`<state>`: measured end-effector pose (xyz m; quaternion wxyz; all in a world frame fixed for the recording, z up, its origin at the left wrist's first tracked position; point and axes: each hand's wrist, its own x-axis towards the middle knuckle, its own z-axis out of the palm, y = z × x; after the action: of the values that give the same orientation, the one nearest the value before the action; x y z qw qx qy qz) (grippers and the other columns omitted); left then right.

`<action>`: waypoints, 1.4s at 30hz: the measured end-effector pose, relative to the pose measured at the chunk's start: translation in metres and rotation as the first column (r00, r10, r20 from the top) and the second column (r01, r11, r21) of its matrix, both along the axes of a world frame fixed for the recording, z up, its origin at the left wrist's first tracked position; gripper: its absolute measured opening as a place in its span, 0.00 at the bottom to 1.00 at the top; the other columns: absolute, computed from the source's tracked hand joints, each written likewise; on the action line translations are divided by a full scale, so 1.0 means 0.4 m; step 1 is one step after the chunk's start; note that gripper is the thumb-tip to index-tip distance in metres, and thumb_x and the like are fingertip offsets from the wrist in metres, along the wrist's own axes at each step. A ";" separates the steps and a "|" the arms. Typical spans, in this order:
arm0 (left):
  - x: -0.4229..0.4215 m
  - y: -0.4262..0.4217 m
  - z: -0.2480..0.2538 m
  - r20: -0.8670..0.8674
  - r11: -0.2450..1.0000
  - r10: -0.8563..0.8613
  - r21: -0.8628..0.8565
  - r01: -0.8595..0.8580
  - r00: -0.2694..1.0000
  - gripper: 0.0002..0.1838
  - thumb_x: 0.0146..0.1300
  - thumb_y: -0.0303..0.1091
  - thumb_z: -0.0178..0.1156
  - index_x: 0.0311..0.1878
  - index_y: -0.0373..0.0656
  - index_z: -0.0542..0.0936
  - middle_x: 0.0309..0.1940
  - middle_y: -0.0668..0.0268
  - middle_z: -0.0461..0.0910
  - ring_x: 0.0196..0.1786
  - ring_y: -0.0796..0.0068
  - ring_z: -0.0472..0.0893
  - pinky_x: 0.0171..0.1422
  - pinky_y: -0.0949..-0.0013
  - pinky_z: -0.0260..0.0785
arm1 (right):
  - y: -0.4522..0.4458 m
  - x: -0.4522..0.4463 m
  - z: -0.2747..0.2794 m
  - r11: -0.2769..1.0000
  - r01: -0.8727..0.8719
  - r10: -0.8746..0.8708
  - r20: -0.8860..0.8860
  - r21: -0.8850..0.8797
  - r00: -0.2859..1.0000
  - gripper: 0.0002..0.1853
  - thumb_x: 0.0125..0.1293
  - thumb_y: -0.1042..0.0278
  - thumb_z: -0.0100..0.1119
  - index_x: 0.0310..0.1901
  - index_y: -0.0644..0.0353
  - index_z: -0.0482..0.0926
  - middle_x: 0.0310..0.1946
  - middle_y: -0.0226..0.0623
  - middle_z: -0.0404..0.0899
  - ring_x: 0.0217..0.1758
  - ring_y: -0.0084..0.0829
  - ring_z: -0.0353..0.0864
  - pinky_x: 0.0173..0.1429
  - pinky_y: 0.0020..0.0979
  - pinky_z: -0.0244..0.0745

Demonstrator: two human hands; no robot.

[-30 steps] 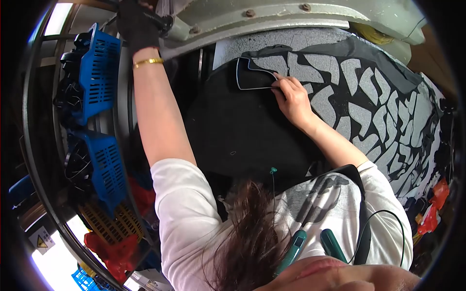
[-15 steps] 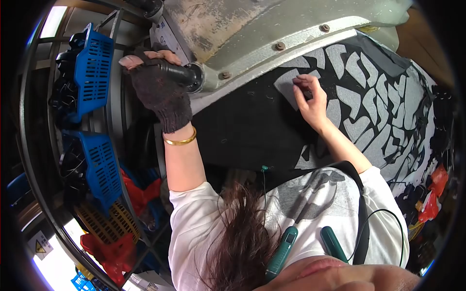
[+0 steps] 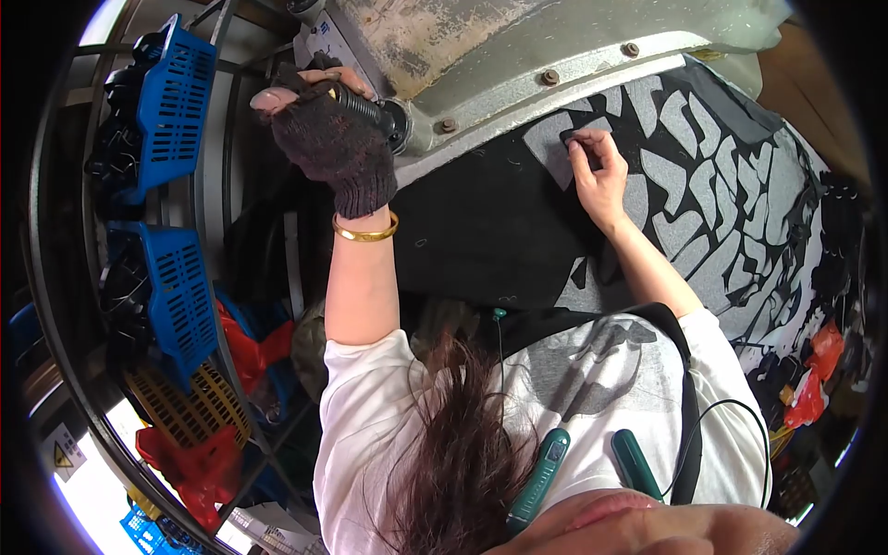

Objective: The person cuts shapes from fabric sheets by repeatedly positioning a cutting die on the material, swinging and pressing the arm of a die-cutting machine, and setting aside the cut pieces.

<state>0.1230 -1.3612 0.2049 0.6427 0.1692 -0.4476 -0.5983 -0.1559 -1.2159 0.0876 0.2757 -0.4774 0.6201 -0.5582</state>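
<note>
My left hand (image 3: 335,134), in a dark fingerless knit glove, is wrapped round the black ribbed handle (image 3: 356,104) on the side of a large grey-green machine arm. Over a black sheet (image 3: 481,208), my right hand (image 3: 599,180) is bare, with thumb and fingers pinched on a small dark piece (image 3: 567,136). Most of that piece is hidden by the fingertips. Just beside it lies a grey patch (image 3: 548,148) of the layer beneath the sheet. Further right, the sheet is cut through with several curved openings (image 3: 708,203) that show grey.
The scuffed machine arm (image 3: 499,102) with rusty bolts spans the top. At left, a metal rack holds blue baskets (image 3: 176,111) of black parts, a yellow basket (image 3: 190,402) and red bags (image 3: 199,472). More red plastic (image 3: 819,375) lies at far right.
The view has shifted slightly, and my left hand on the handle sits further right in it. A dark piece now shows at my right fingertips, which stay near the same spot.
</note>
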 end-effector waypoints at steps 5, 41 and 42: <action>0.013 -0.035 -0.010 0.105 0.999 0.038 -0.028 -0.036 0.994 0.35 0.66 0.69 0.39 0.44 0.44 0.78 0.29 0.53 0.77 0.32 0.62 0.76 0.39 0.63 0.71 | -0.003 0.002 0.042 0.995 -0.077 0.083 -0.107 0.062 0.991 0.06 0.63 0.76 0.61 0.42 0.63 0.78 0.32 0.35 0.83 0.33 0.21 0.82 0.37 0.23 0.75; -0.463 0.492 -0.014 0.706 0.271 -0.636 0.583 0.766 -0.313 0.17 0.62 0.43 0.58 0.49 0.43 0.80 0.39 0.52 0.83 0.43 0.59 0.83 0.49 0.61 0.72 | 0.354 -0.267 0.450 0.506 -0.734 0.860 -0.326 0.453 0.391 0.07 0.58 0.68 0.62 0.34 0.59 0.75 0.23 0.42 0.76 0.34 0.48 0.80 0.40 0.42 0.74; -0.487 0.520 -0.037 0.764 0.332 -0.581 0.537 0.775 -0.281 0.14 0.62 0.42 0.57 0.46 0.45 0.81 0.37 0.51 0.83 0.42 0.55 0.83 0.48 0.59 0.72 | 0.381 -0.273 0.443 0.537 -0.711 0.840 -0.368 0.453 0.399 0.06 0.57 0.70 0.62 0.33 0.59 0.76 0.24 0.40 0.77 0.34 0.46 0.79 0.39 0.42 0.75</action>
<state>-0.0718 -1.1534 0.1899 -0.1967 0.1240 -0.7742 -0.5886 -0.2653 -1.0634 0.2646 0.3662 -0.8143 0.4319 -0.1278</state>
